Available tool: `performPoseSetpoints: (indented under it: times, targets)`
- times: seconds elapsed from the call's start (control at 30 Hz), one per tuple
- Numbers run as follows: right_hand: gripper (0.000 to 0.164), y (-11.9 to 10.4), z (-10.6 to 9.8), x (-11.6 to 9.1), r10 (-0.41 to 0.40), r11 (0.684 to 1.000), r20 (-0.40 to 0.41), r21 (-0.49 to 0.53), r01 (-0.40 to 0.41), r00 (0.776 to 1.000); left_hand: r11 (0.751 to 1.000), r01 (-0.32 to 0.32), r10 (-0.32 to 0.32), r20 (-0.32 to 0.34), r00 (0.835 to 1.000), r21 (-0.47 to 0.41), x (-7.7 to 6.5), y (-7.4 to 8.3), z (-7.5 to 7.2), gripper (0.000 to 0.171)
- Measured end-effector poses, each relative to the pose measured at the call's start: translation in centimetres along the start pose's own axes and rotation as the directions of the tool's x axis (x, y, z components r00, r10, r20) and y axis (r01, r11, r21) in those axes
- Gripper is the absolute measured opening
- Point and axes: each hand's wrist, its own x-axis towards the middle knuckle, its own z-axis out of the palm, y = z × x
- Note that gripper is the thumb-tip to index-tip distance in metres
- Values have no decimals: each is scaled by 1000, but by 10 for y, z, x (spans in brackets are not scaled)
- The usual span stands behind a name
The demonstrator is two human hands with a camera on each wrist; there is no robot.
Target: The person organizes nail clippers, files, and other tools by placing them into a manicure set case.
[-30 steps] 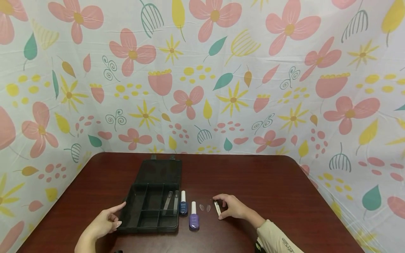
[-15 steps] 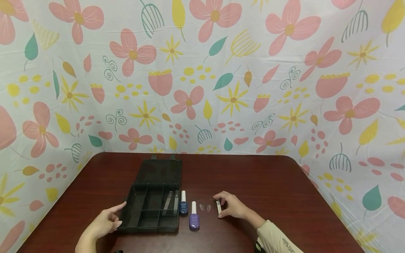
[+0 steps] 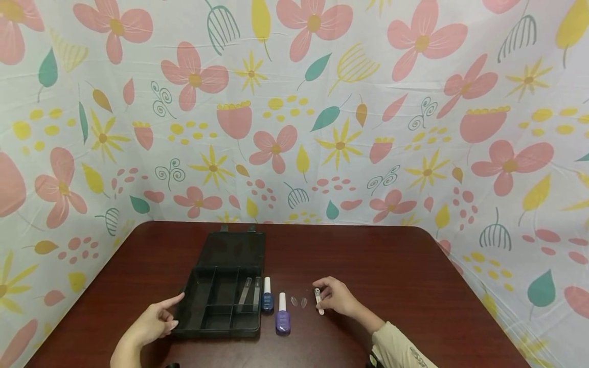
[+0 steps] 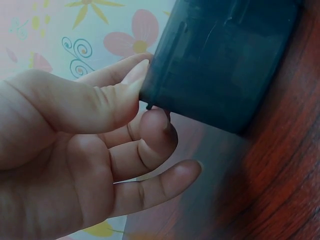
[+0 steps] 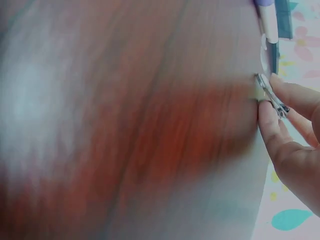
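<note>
"Flowered cloth (image 3: 294, 153) hangs behind the table (image 3: 377, 255). How far along is it?"

"Partway, I'd judge: one box (image 3: 221, 334), lid open, two gray strips (image 3: 245, 292) inside, five small things right of it."

"Which five?"

"Two polish bottles (image 3: 282, 322), two clear nail tips (image 3: 304, 302), then one nail clipper (image 3: 319, 300)."

"And the hands?"

"Right grip (image 3: 339, 298) pinches that clipper above the table; left grip (image 3: 149, 327) holds the box's left edge, thumb and fingers bent."

We can read no text: faint print (image 3: 282, 321) on the blue bottle (image 3: 268, 303) and the purple bottle (image 3: 283, 326) is too small to make out, and we cannot decipher the dark marking (image 3: 417, 357) on the person's beige right sleeve (image 3: 393, 338).
</note>
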Motion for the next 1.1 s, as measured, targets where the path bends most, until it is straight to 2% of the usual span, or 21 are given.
performPoseSetpoints:
  times: [0.17,0.27,0.43,0.63,0.8,1.1]
  targets:
    - [40,1,2,1,60,995,-47,80,-57,997,1000,1,-1,0,1000,1,0,0,0,62]
    - [39,2,4,1,94,982,-79,174,-79,992,1000,-3,3,7,1000,0,0,0,0,62]
    - [43,2,9,4,160,914,-118,393,-102,980,1000,-7,7,17,1000,-7,-1,2,-1,62]
    - [49,-1,15,10,233,832,-141,540,-123,962,1000,-13,14,28,1000,-21,-1,3,-1,62]
    - [50,-6,21,14,272,776,-160,619,-118,949,1000,-27,28,32,999,-10,1,2,-1,61]
    - [46,-14,35,26,283,720,-174,688,-89,943,999,-32,32,22,999,-9,0,1,-2,61]
